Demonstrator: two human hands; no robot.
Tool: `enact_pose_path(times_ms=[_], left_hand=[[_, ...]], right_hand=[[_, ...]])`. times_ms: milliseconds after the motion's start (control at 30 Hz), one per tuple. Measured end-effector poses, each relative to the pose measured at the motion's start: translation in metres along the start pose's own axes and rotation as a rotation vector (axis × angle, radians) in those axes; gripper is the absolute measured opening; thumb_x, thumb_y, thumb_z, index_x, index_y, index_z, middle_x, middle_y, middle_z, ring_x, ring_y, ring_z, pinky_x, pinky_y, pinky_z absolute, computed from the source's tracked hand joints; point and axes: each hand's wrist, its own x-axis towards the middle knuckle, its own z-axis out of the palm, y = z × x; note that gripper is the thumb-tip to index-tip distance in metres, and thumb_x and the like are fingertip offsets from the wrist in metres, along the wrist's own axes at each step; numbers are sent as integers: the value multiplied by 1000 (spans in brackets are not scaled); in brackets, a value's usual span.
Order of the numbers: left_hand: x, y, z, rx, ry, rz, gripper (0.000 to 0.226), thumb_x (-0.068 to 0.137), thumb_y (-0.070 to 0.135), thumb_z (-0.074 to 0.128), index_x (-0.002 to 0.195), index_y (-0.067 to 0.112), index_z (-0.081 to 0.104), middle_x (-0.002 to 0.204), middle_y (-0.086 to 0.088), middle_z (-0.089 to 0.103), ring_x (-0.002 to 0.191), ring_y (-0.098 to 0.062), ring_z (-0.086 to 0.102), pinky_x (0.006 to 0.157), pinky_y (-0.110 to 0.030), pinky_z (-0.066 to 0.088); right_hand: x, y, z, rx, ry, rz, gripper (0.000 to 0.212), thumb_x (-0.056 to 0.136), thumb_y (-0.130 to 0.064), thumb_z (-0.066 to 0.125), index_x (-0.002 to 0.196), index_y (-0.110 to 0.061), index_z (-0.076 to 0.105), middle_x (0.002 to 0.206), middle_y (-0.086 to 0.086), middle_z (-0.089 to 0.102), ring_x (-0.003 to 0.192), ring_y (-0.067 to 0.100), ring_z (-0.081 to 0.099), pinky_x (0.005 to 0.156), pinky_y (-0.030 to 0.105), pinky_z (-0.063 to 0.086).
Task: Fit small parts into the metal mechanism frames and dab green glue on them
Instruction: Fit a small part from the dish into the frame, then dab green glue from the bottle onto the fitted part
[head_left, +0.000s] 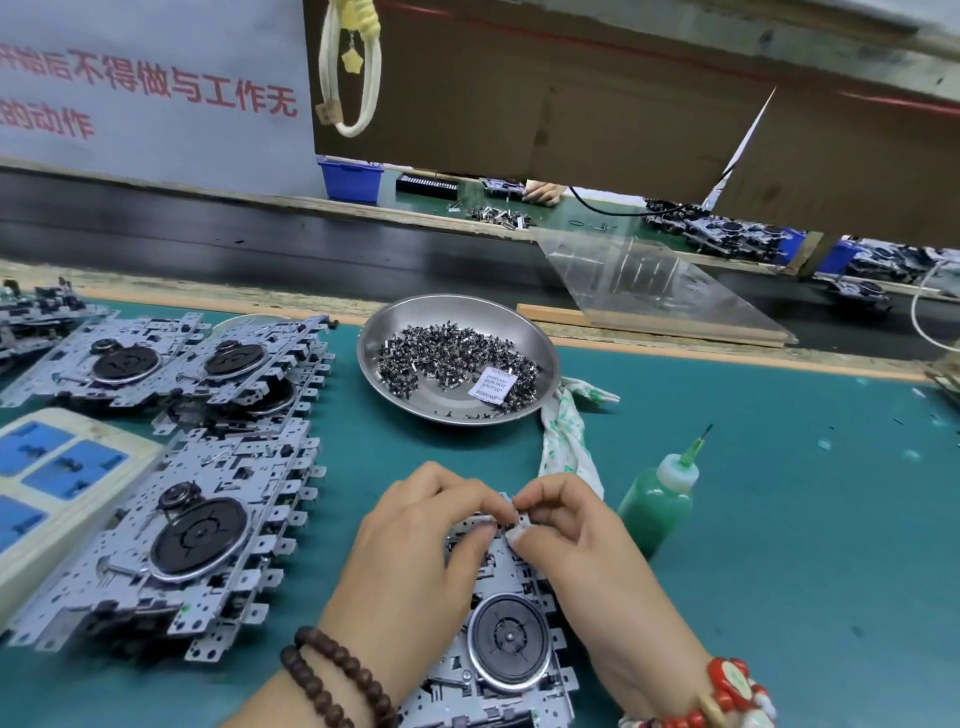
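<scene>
We see even, diffuse overhead light, bright across the teal bench. Shadows are soft and short; a faint one lies under the green glue bottle. Mild glare sits on the steel dish rim and on the clear plastic sheet behind it. Wide-angle distortion bows the conveyor belt and the bench edge, and stretches the metal frames at the left. Centre detail is fairly sharp; the far background is soft, and the corners smear. The cardboard panel overhead reads dim.

Green glue btl, teal mat, white/green-spotted rag.
</scene>
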Motion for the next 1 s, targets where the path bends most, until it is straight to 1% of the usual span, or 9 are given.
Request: enact_pose_path(times_ms=[267, 367, 467, 533, 600, 700, 800, 867, 1000], left_hand=[[-2, -3, -1, 131, -22, 135, 18, 84, 13, 61, 83, 30, 66, 86, 17, 49, 83, -9, 48, 72, -21, 40], [-3, -2, -2, 162, -19, 148, 16, 83, 12, 61, 83, 27, 67, 86, 14, 53, 80, -14, 52, 73, -29, 44], [-6, 1, -4, 134, -15, 100, 23, 88, 22, 56, 93, 42, 66, 98, 27, 47, 96, -4, 44, 83, -12, 33], [-13, 2, -8, 118, 2, 29, 32, 90, 28, 50, 103, 58, 52, 112, 34, 34, 106, 5, 28, 87, -3, 19], [-23, 1, -12, 118, 40, -27, 42, 90, 30, 48, 108, 64, 31, 121, 32, 23, 110, 7, 14, 91, -6, 10], [-39, 1, -16, 163, 34, -132, 53, 90, 38, 45, 117, 61, 6, 120, 26, 11, 108, 3, 12, 91, -15, 15], [-47, 1, -18, 104, 8, -261, 64, 90, 36, 47, 134, 44, 2, 116, 17, 14, 105, 2, 32, 91, -17, 32], [-47, 2, -22, 80, -8, -307, 66, 90, 33, 49, 138, 38, 4, 112, 15, 20, 96, 4, 44, 80, -14, 38], [-44, 1, -30, -15, -6, -382, 67, 89, 32, 52, 141, 37, 10, 105, 24, 34, 89, 6, 50, 79, -17, 40]], right_hand=[[-1, -1, 2, -5, 8, 20, 21, 85, 6, 52, 90, -15, 52, 90, 8, 57, 70, 11, 50, 56, 10, 40], [-6, -4, 2, -19, -18, 4, 20, 88, 2, 53, 94, -16, 52, 98, 6, 59, 77, 7, 56, 65, 8, 43], [-21, -1, -3, -49, -2, -71, 25, 85, 1, 58, 96, -22, 56, 100, -8, 63, 90, -6, 60, 76, 7, 45], [-34, 3, -14, -96, 165, -186, 30, 79, 3, 64, 88, -26, 61, 90, -12, 67, 84, -11, 60, 65, 5, 45], [-42, 7, -32, -159, 427, -319, 36, 72, 8, 69, 80, -26, 61, 79, -10, 65, 73, -5, 57, 54, 7, 42], [-40, 14, -57, -233, 624, -350, 50, 69, 4, 75, 87, -34, 48, 88, -12, 57, 77, 4, 44, 60, 10, 39], [-29, 19, -68, -320, 471, -228, 57, 72, -9, 76, 104, -36, 37, 109, -16, 49, 103, 11, 38, 83, 21, 37], [-22, 20, -71, -367, 360, -178, 54, 77, -16, 73, 109, -37, 35, 112, -19, 46, 116, 13, 36, 95, 31, 33], [-14, 17, -71, -406, 243, -184, 28, 86, -20, 64, 95, -38, 44, 103, -29, 54, 112, 9, 51, 86, 25, 35]])
